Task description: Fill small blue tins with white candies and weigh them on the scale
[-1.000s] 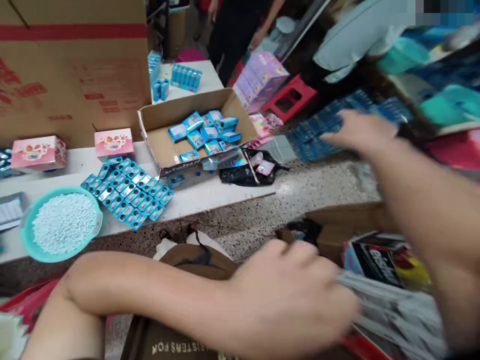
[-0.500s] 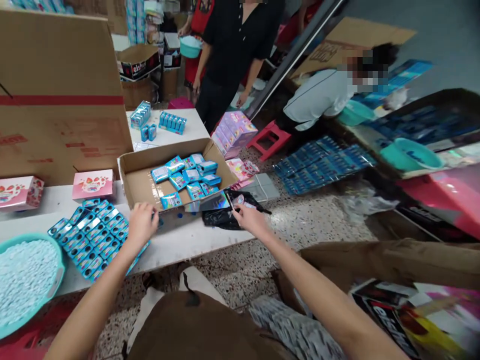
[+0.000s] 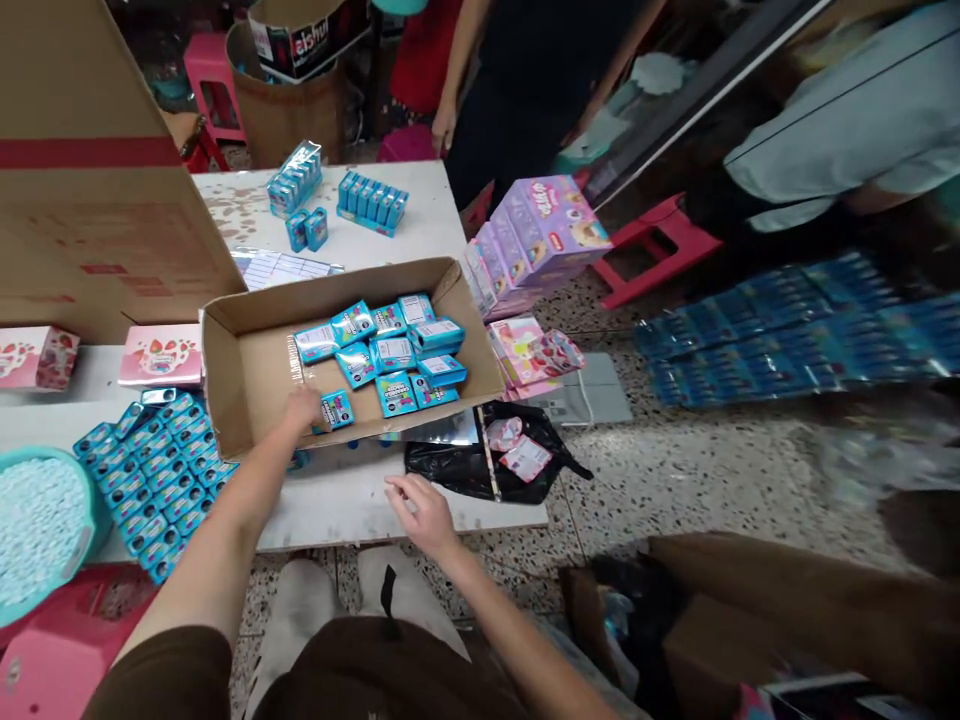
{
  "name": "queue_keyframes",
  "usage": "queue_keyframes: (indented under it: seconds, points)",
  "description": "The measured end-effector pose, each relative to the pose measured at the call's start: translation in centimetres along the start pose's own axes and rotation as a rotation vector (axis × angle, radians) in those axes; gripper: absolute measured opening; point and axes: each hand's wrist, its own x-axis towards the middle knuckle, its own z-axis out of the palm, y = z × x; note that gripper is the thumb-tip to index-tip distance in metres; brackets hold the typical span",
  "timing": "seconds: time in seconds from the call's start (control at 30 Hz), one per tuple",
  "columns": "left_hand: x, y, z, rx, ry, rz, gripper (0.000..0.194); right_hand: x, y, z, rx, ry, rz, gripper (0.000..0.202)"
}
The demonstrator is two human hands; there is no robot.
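My left hand (image 3: 303, 408) reaches over the near wall of a shallow cardboard carton (image 3: 259, 315). Its fingers are closed at the left end of a small blue candy box (image 3: 337, 410), partly hidden by the hand itself. Several more blue boxes (image 3: 394, 352) lie loosely in the carton's right half. Above the white table's front part hovers my right hand (image 3: 424, 512), fingers apart and holding nothing. To its right, a thin stick-like tool (image 3: 488, 455) rests across a black plastic bag (image 3: 442, 470).
Blue boxes stand in rows (image 3: 161, 480) left of the carton, beside a turquoise basin (image 3: 94, 500) of pale tablets. Pink strawberry boxes (image 3: 161, 355) sit behind. Purple boxes (image 3: 544, 235) are stacked at the right. A person in dark clothes (image 3: 536, 110) stands across the table.
My left hand has moved from outside the carton's near edge into it. My right hand has let go of the thin tool and drawn back left. The view has tilted down.
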Motion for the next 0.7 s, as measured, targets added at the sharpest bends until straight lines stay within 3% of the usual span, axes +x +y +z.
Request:
queue_keyframes:
  seconds: [0.13, 0.23, 0.27, 0.33, 0.37, 0.43, 0.5, 0.57, 0.63, 0.7]
  points:
    - [-2.6, 0.3, -2.2, 0.007, -0.013, 0.003, 0.042, -1.3, 0.0, 0.7, 0.047, 0.040, 0.084, 0.025]
    - [-6.9, -0.6, -3.9, -0.054, 0.101, 0.009, 0.037, -1.7, -1.0, 1.3, 0.014, 0.076, 0.109, 0.026]
    - [-8.7, -1.6, -4.4, -0.091, 0.188, 0.036, 0.039, -1.7, -1.6, 1.7, -0.001, 0.083, 0.103, 0.027]
    - [-13.3, -4.8, -5.3, -0.309, 0.524, 0.125, 0.041, -1.9, -3.6, 3.0, -0.027, 0.103, 0.095, 0.030]
    - [-16.0, -7.2, -5.5, -0.429, 0.691, 0.093, 0.041, -2.1, -4.9, 3.9, -0.037, 0.117, 0.097, 0.031]
    - [-21.8, -13.6, -5.3, -0.661, 0.999, -0.113, 0.040, -2.5, -8.0, 6.6, -0.039, 0.126, 0.099, 0.032]
    - [-27.4, -22.2, -4.0, -0.904, 1.198, -0.434, 0.047, -2.3, -11.4, 10.9, 0.001, 0.055, 0.067, 0.031]
    - [-32.3, -32.1, -2.1, -1.114, 1.366, -0.749, 0.049, -1.6, -15.1, 17.0, 0.077, -0.133, 0.000, 0.029]
    - [-36.4, -42.1, -0.3, -1.182, 1.567, -1.047, 0.048, -0.8, -19.2, 24.4, 0.148, -0.381, -0.066, 0.029]
    - [-39.1, -50.7, 0.3, -1.216, 1.631, -1.187, 0.041, -0.8, -23.7, 31.7, 0.172, -0.576, -0.114, 0.032]
